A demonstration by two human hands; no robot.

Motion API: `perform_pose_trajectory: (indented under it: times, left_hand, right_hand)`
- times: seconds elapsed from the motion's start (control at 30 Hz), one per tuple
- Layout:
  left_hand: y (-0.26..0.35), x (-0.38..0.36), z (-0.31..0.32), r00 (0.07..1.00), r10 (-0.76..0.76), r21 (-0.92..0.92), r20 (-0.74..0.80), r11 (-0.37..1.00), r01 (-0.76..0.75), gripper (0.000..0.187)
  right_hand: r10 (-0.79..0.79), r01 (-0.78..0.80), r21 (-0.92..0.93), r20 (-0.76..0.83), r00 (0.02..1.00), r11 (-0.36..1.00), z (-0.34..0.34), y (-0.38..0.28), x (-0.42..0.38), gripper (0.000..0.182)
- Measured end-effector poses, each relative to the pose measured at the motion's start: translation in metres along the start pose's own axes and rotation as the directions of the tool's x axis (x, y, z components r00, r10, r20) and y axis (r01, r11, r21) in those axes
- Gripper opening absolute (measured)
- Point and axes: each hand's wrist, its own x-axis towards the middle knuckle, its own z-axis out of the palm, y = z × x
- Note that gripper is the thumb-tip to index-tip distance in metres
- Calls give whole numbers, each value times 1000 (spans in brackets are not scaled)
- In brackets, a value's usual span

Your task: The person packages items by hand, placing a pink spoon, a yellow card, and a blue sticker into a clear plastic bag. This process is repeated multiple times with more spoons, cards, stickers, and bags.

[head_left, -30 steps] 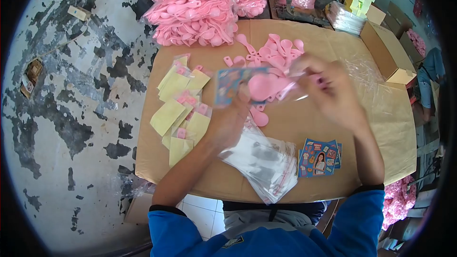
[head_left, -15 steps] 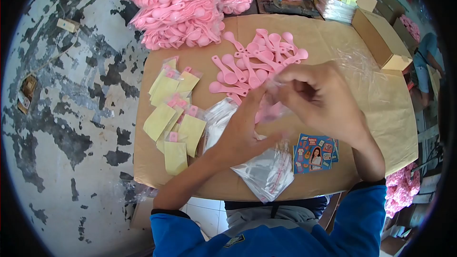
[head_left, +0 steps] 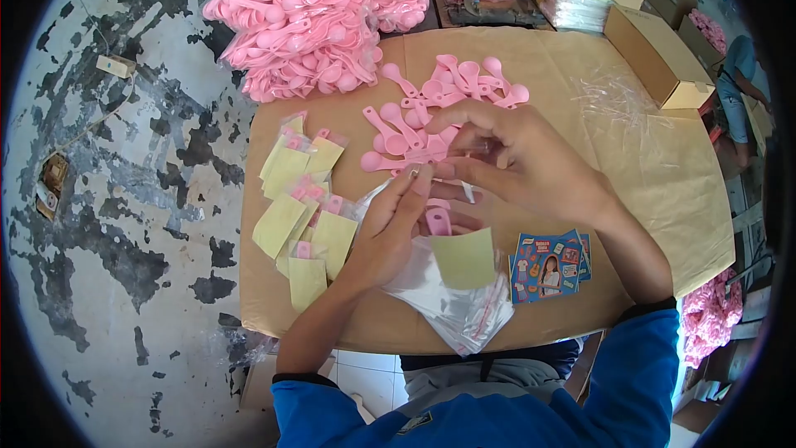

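Observation:
A clear plastic bag with a pink spoon [head_left: 439, 221] and a pale yellow card [head_left: 464, 260] inside hangs between my hands. My left hand [head_left: 394, 228] pinches the bag's upper left edge, fingers partly behind it. Thumb and forefinger of my right hand [head_left: 526, 158] are closed at its top edge. Below lies a stack of clear plastic bags [head_left: 448, 309], partly covered by the bag in my hands. Loose pink spoons [head_left: 398, 129] are heaped just beyond my hands. Blue printed cards [head_left: 543, 270] lie right of the bag stack.
Several filled bags with yellow cards [head_left: 336, 241] lie at the table's left. Large bags of pink spoons [head_left: 307, 25] stand at the back left. A cardboard box [head_left: 659, 58] sits at the back right, near crumpled clear plastic [head_left: 618, 99]. Another person [head_left: 738, 87] is at far right.
My hands have come to the bag's top edge, and the bag now hangs with its yellow card facing up toward me. Before, the bag was blurred and bunched between my fingers.

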Motion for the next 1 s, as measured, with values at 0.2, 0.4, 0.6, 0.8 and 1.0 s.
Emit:
perform_pose_trajectory:
  times: [0.2, 0.4, 0.6, 0.8, 1.0]
  left_hand:
    - [9, -5, 9, 990, 48, 250, -135, 968, -13, 37]
    - [-7, -4, -11, 986, 143, 419, -87, 903, -94, 35]
    - [-1, -3, -15, 996, 70, 748, -58, 664, -3, 32]
    - [-7, -3, -17, 997, 76, 779, -27, 627, -27, 36]
    - [4, 5, -22, 999, 1, 3, -38, 1000, -1, 40]
  right_hand:
    - [-574, 367, -630, -155, 804, 684, 13, 17, 7, 24]
    - [-549, 351, -698, -72, 833, 624, 20, 25, 7, 18]
    - [-511, 344, -755, 15, 860, 558, 22, 30, 6, 15]
    - [-344, 204, -634, -104, 933, 746, 24, 34, 7, 13]
    - [-77, 136, 202, -275, 958, 970, -54, 40, 5, 16]
